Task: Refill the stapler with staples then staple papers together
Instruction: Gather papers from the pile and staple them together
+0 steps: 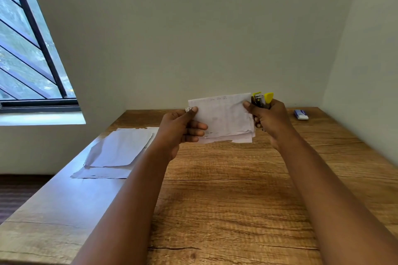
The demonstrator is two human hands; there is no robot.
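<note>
A barred window [32, 49] fills the far left of the view, set in a plain pale wall [193, 28]. Below it, a wooden table [226, 189] stretches across the scene. On the left part of the table lie loose sheets of paper [116, 150], one on top of another, with ragged edges and a curled corner.

Two bare forearms reach forward from the bottom of the view. The left hand [178, 129] is raised above the table and pinches the left edge of a small stack of papers [224, 118], thumb on the near face and fingers curled against the sheets below it. The stack is held up in the air between both hands, its sheets slightly uneven at the bottom edge.

The right hand [269, 118] is closed around a yellow and black stapler [261, 100], with the thumb pressing the top right corner of the papers. The stapler's tip pokes up above the fist, just beside that corner.

Further right, near the back of the table, sits a small blue and white box [301, 114], well apart from the hands.
</note>
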